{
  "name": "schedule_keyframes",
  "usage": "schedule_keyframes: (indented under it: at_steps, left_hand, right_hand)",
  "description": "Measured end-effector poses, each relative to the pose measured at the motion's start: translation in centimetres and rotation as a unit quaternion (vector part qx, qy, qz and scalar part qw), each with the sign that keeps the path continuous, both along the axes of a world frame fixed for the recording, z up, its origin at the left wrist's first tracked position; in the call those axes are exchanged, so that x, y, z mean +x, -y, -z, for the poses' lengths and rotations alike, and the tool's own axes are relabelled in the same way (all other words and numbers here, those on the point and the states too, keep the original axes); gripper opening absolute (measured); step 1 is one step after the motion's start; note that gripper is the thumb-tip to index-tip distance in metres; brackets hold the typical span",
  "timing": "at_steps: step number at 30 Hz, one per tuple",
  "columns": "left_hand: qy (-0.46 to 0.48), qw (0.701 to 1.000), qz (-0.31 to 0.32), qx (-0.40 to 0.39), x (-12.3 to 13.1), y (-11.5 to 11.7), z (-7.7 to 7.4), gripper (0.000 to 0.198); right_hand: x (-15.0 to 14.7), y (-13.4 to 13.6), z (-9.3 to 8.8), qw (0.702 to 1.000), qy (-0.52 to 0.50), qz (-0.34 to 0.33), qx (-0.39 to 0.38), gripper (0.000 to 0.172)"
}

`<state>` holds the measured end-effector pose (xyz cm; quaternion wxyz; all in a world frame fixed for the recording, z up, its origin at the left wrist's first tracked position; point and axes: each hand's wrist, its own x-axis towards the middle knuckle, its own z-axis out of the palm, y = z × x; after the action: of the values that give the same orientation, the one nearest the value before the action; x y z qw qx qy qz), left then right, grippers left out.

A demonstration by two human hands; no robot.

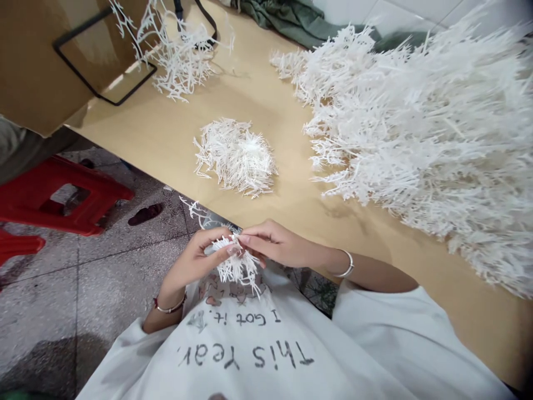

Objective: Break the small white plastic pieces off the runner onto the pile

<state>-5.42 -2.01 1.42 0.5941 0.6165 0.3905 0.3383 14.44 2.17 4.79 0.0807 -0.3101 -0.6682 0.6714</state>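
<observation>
"At the far left?"

"Speckled floor [125,289] and, on it, a red stool [29,191]. Above, brown cardboard [29,61], perhaps a box."

"Any view into it?"

"Cannot see inside. Partly across it, a thin black frame [137,86]; lower down, on the floor, a dark slipper [145,214]."

"And the surface?"

"A tan table [287,214], slanting from upper left to lower right. Near the frame, loose white strands [183,72]."

"Then?"

"Left hand [197,255], just off the near table edge, before a white shirt [270,339]: thumb and fingers closed on a white sprig [237,269]. Beside it, a thin branched strand [194,209]; cannot tell whether joined to the sprig."

"Past the hands?"

"A white clump [237,158] on the table, apart from everything else."

"And the other hand?"

"Right hand [277,244], thumb and forefinger pinching the sprig's upper part, close beside the left fingertips."

"Farther right?"

"Green cloth [287,19] along the back edge, white tiles [395,14] behind, then a large white heap [416,128] over the table's right side."
</observation>
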Motion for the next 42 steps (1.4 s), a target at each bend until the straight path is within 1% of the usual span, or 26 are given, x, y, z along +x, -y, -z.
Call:
schedule_keyframes:
  at_steps: [1,2,3,7,8,10,12,15,17,19,21,22,23,25,27,29,32,36,39,42]
  left_hand:
    - [-0.009,1.0,0.014,0.003,-0.1,0.0,-0.2,0.024]
    - [-0.022,0.999,0.024,0.006,-0.2,-0.1,-0.3,0.023]
    - [-0.038,0.999,0.03,0.012,-0.2,-0.1,-0.4,0.023]
    - [-0.107,0.991,0.038,0.069,-0.1,-0.2,-0.6,0.024]
    - [-0.112,0.99,0.045,0.078,-0.1,-0.3,-0.6,0.024]
    - [-0.099,0.989,0.072,0.08,-0.2,-0.6,-0.6,0.022]
    - [-0.069,0.991,0.101,0.062,-0.5,-0.9,-0.5,0.021]
    - [0.001,0.989,0.144,0.009,-0.8,-1.5,0.0,0.023]
    - [0.054,0.982,0.174,-0.046,-0.8,-1.9,0.5,0.027]
    - [0.094,0.972,0.187,-0.11,-0.6,-2.0,0.9,0.035]
    - [0.1,0.971,0.167,-0.14,-0.3,-1.9,1.0,0.041]
    - [0.088,0.977,0.142,-0.132,-0.1,-1.8,0.9,0.041]
    - [0.065,0.986,0.109,-0.108,0.1,-1.6,0.7,0.04]
    - [-0.004,0.999,0.03,-0.029,0.4,-1.1,0.1,0.034]
    - [-0.08,0.995,-0.041,0.049,0.8,-0.6,-0.6,0.028]
    - [-0.143,0.982,-0.078,0.095,1.0,-0.3,-1.1,0.027]
    - [-0.183,0.971,-0.101,0.114,1.2,-0.1,-1.3,0.024]
    - [-0.16,0.97,-0.132,0.127,0.9,-0.1,-0.9,0.026]
    - [-0.149,0.969,-0.131,0.146,0.7,-0.3,-0.6,0.026]
    - [-0.133,0.973,-0.109,0.153,0.4,-0.7,-0.5,0.021]
  right_hand:
    - [0.0,-0.1,-0.1,0.999,0.001,-0.011,-0.033,0.035]
    - [0.0,-0.2,-0.1,0.999,0.003,-0.017,-0.048,0.037]
    - [0.1,-0.2,-0.2,0.999,0.006,-0.017,-0.044,0.038]
    - [0.0,-0.1,-0.2,0.998,0.033,0.012,0.056,0.036]
    - [-0.1,-0.1,-0.2,0.998,0.036,0.011,0.057,0.036]
    - [-0.2,-0.1,-0.1,0.999,0.03,-0.001,0.027,0.037]
    - [-0.3,-0.2,-0.1,1.0,0.017,-0.022,-0.012,0.037]
    - [-0.3,-0.5,-0.2,0.996,0.0,-0.051,-0.067,0.035]
    - [-0.2,-0.6,-0.4,0.991,-0.01,-0.078,-0.107,0.034]
    - [0.0,-0.8,-0.5,0.987,-0.019,-0.099,-0.128,0.032]
    - [0.1,-0.8,-0.5,0.986,-0.03,-0.097,-0.132,0.033]
    - [0.1,-0.8,-0.5,0.987,-0.036,-0.083,-0.132,0.034]
    - [0.1,-0.7,-0.3,0.988,-0.042,-0.062,-0.132,0.035]
    - [0.0,-0.5,0.1,0.992,-0.046,-0.008,-0.119,0.037]
    - [-0.3,-0.2,0.5,0.994,-0.046,0.043,-0.086,0.038]
    - [-0.5,0.0,0.9,0.994,-0.05,0.075,-0.056,0.039]
    - [-0.6,0.0,1.2,0.991,-0.063,0.104,-0.047,0.038]
    - [-0.6,-0.3,1.8,0.985,-0.064,0.137,-0.079,0.031]
    - [-0.5,-0.4,2.3,0.978,-0.074,0.17,-0.093,0.027]
    - [-0.6,-0.3,2.3,0.978,-0.067,0.185,-0.073,0.028]
